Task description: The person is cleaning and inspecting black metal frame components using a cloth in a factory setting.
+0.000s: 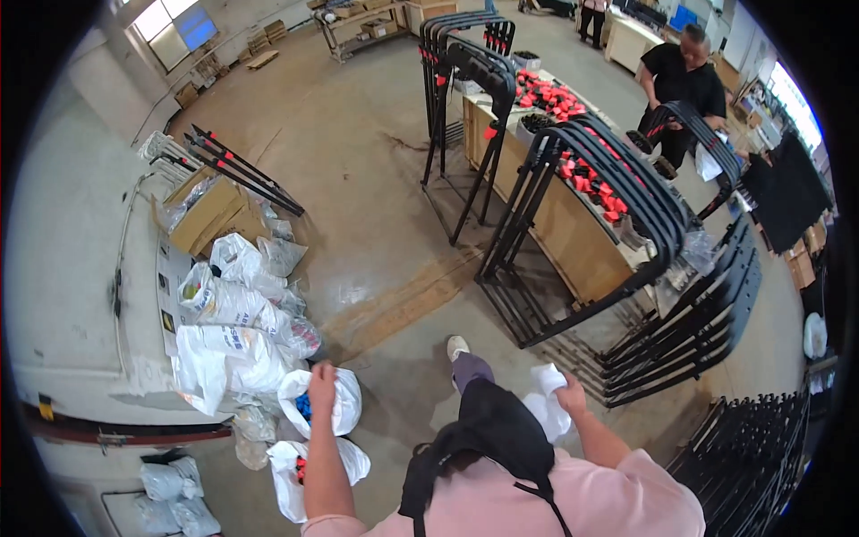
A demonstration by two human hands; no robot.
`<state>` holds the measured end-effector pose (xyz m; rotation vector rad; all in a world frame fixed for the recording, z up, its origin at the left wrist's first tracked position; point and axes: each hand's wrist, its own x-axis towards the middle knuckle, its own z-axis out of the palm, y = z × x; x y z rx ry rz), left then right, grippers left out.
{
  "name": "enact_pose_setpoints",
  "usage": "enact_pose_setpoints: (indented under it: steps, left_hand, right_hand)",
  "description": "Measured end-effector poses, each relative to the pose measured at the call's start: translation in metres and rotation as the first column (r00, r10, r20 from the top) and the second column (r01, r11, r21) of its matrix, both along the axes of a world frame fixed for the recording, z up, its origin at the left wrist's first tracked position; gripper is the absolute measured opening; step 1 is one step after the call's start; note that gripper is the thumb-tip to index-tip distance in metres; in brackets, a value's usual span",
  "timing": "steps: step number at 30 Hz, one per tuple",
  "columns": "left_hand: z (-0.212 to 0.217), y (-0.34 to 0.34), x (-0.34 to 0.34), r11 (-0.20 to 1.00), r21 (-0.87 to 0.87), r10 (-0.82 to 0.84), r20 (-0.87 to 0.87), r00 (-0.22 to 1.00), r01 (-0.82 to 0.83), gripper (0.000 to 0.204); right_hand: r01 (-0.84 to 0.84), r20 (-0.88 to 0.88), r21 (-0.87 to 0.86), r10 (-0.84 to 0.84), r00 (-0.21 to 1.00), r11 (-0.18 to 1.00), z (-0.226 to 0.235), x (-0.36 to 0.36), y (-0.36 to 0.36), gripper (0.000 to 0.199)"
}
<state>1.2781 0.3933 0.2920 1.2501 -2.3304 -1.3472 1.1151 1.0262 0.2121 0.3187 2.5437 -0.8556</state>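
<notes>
My left hand (322, 387) hangs over a white sack (347, 403) of blue plastic parts (304, 407). Its fingers look curled, and whatever they may hold is hidden; I cannot tell whether it touches the sack. Closed around a crumpled white plastic bag (544, 407), my right hand (571, 396) is out to the right of my body. The bag dangles below the fingers. Nearer me on the left, a second white sack (349, 458) shows red parts (301, 467) inside.
Stuffed white sacks (234, 353) and a cardboard box (210, 219) line the left wall. Black tubular frames (662, 259) stand right, beside a bench (573, 259) heaped with red and black parts (550, 97). Black rods (743, 456) are stacked lower right. A co-worker (682, 80) stands behind the bench.
</notes>
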Motion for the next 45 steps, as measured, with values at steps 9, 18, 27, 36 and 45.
enact_pose_setpoints:
  steps: [9,18,27,36,45]
  left_hand:
    - [-0.086,0.003,-0.006,0.933,0.335,0.040,0.262,0.964,-0.129,0.036]
    - [0.022,-0.150,-0.499,0.763,-0.273,-0.589,0.081,0.804,0.586,0.032]
    - [0.199,0.060,-0.934,-0.012,-0.876,-0.952,-0.137,-0.273,0.482,0.039]
    - [0.170,0.128,-1.014,-0.665,-0.743,-0.718,0.607,-0.341,0.079,0.057]
    - [0.222,0.026,-0.969,-0.830,-0.541,-0.518,0.661,-0.543,0.133,0.035]
  right_hand:
    - [-0.097,0.043,-0.101,0.102,0.994,0.990,0.007,-0.276,-0.186,0.060]
    - [0.060,-0.109,-0.206,-0.084,0.991,0.977,0.041,-0.385,-0.317,0.044]
    - [0.791,-0.124,-0.379,-0.874,0.470,0.480,0.027,-0.290,-0.405,0.057]
    - [0.947,-0.083,-0.319,-0.996,0.013,0.039,0.004,-0.214,-0.603,0.059]
    - [0.859,0.118,-0.477,-0.982,-0.147,-0.186,-0.022,-0.305,-0.609,0.068]
